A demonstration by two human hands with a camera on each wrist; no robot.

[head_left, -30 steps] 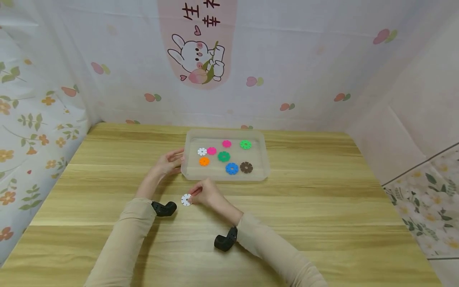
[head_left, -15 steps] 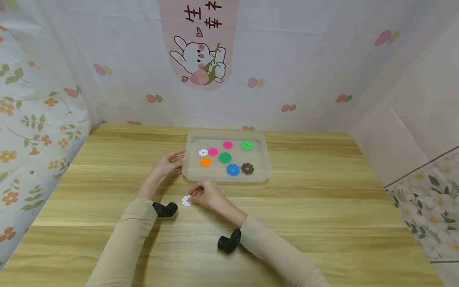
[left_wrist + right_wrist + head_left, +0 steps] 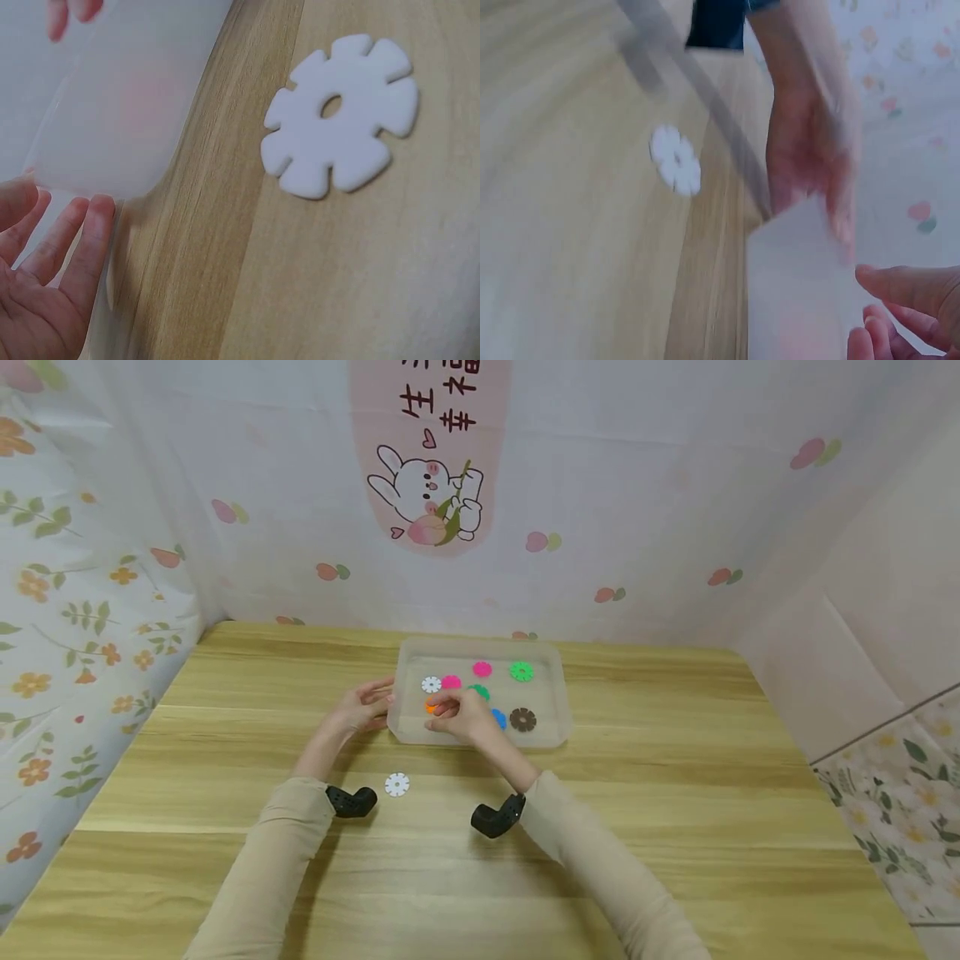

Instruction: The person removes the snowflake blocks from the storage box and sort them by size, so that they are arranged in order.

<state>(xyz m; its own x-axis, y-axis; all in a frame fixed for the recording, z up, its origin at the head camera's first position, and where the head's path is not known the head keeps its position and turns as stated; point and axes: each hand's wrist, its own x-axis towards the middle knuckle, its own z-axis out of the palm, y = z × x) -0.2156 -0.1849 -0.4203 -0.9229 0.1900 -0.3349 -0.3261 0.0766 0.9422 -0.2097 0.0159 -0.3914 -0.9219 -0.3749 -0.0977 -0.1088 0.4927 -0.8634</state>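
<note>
- An orange disc [image 3: 431,707] lies in the translucent tray [image 3: 557,697] near the frame's centre, partly hidden by the right hand [image 3: 462,717].
- That hand is over the tray, thumb and fingers apart, nothing visible between them.
- The left hand [image 3: 362,707], fingers extended, touches the tray's left wall.
- A brown disc [image 3: 516,720] sits in the tray's lower right.
- A loose white disc [image 3: 391,783] lies on the counter [image 3: 675,793], below the tray.
</note>
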